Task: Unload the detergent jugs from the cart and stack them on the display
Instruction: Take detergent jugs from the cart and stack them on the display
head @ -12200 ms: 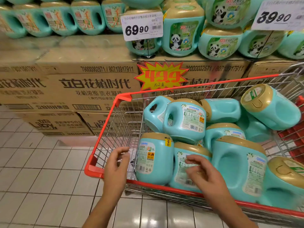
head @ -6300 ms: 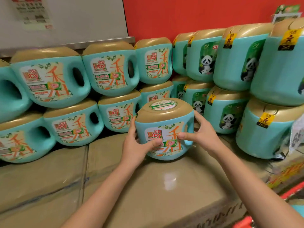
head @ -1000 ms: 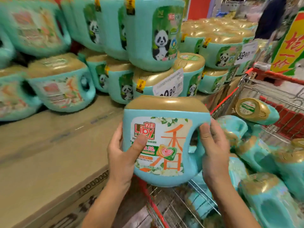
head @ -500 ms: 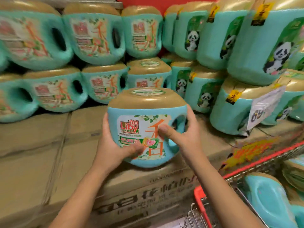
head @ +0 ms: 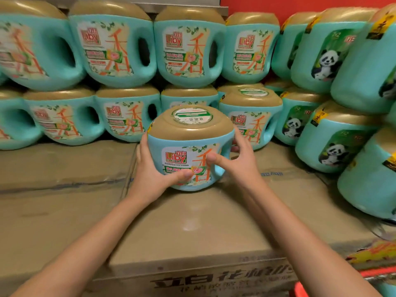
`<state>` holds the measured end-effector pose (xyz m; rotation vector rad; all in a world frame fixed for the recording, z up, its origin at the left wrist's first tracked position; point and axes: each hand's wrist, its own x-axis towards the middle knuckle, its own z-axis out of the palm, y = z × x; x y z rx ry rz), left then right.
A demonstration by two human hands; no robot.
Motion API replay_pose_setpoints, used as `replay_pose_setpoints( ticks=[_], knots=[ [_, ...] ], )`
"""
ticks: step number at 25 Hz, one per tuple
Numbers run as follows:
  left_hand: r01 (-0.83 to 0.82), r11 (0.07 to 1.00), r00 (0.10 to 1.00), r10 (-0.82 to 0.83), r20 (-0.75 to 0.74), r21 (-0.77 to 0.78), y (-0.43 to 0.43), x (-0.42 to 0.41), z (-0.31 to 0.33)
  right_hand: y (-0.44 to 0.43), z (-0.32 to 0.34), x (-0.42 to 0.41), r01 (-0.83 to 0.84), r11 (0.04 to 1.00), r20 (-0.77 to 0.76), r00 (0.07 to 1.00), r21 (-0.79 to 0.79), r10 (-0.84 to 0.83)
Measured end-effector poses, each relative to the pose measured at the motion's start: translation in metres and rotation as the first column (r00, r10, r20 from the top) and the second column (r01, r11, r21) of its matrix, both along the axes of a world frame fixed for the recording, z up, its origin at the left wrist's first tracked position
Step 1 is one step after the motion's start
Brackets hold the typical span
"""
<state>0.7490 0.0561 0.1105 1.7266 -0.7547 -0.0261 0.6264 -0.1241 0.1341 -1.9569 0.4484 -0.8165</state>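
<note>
Both hands clasp one detergent jug [head: 188, 146]. The left hand [head: 154, 174] wraps its left side, thumb across the front label, the other fingers hidden behind the body. The right hand [head: 237, 161] holds the handle side, thumb on the label, its fingertips mostly out of sight behind the jug. Both forearms reach forward, nearly straight. The jug stands upright on the cardboard boxes [head: 192, 221] forming the display's surface; whether its base fully rests there is hard to tell. Behind it sit two rows of stacked jugs [head: 120, 50], with panda-label jugs [head: 334, 144] to the right. The cart's red edge [head: 300, 290] is cut off at the bottom right.
</note>
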Motion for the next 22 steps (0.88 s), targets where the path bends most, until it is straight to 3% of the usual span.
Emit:
replay_pose_setpoints(
  ticks=[5, 15, 22],
  knots=[
    [-0.095, 0.995, 0.995, 0.094, 0.010, 0.033, -0.023, 0.030, -0.001, -0.007, -0.007, 0.035, 0.117, 0.991, 0.027, 0.993, 0.069, -0.119],
    [-0.153, 0.975, 0.985, 0.136, -0.110, -0.162, -0.060, 0.053, -0.011, -0.023, -0.002, 0.066, 0.220, 0.975, -0.068, 0.973, -0.034, -0.222],
    [-0.272, 0.962, 0.961, 0.270, -0.068, -0.026, -0.058, 0.046, -0.005, -0.024, -0.001, 0.063, 0.207, 0.978, -0.095, 0.973, -0.024, -0.208]
  ],
)
